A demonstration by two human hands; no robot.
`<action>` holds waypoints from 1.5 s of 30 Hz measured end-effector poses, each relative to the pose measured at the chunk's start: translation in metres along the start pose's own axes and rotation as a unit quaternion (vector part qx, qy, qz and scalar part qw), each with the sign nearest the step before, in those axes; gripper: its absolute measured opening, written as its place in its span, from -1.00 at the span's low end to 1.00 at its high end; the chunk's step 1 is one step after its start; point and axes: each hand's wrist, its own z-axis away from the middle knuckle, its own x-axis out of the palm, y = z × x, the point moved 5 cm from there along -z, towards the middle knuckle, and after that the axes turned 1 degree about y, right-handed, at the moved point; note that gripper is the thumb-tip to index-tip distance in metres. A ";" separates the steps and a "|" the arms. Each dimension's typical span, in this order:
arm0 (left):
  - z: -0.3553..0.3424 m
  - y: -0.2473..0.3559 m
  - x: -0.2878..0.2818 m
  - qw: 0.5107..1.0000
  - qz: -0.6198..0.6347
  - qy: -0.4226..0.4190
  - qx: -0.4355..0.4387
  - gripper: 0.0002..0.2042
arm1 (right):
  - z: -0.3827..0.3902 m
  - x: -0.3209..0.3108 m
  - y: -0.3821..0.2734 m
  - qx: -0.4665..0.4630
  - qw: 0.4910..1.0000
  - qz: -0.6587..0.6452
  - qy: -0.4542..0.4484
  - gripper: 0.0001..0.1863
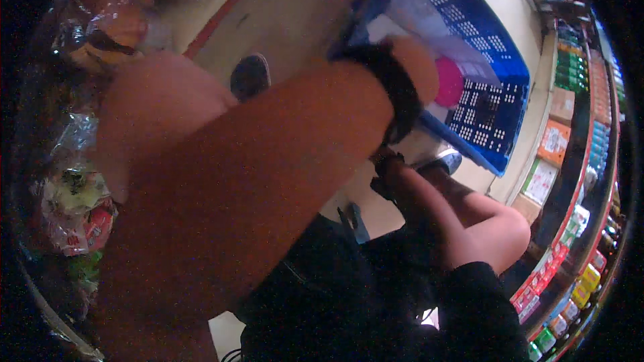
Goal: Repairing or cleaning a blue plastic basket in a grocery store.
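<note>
My left forearm crosses the view from the lower left, with a black band at the wrist. Beyond the band, my left hand reaches over the near side of a blue plastic crate; its fingers are hidden. Right by it, inside the crate, shows a bright pink rounded thing. Pale, partly see-through things lie deeper in, too blurred to name. My right forearm, in a black sleeve, points toward the crate. My right hand is mostly hidden behind my left wrist.
My bent knees flank the arms. Shelves of bottles, cans and boxes line the right. Small cartons stand along their lower level. Clear-wrapped packages crowd the left. My shoe rests on the pale floor.
</note>
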 end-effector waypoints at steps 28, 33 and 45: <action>-0.044 0.012 0.073 0.988 -0.080 -0.127 0.032 -0.77 | 0.422 -0.232 0.152 -0.370 0.270 -0.690 0.560 -0.58; -0.011 -0.062 0.045 0.983 -0.172 -0.040 -0.052 -0.74 | 0.466 -0.205 0.184 -0.367 0.173 -0.661 0.632 -0.50; -0.030 0.094 0.061 0.980 0.026 -0.089 0.178 -0.40 | 0.448 -0.194 0.195 -0.367 0.233 -0.644 0.630 -0.64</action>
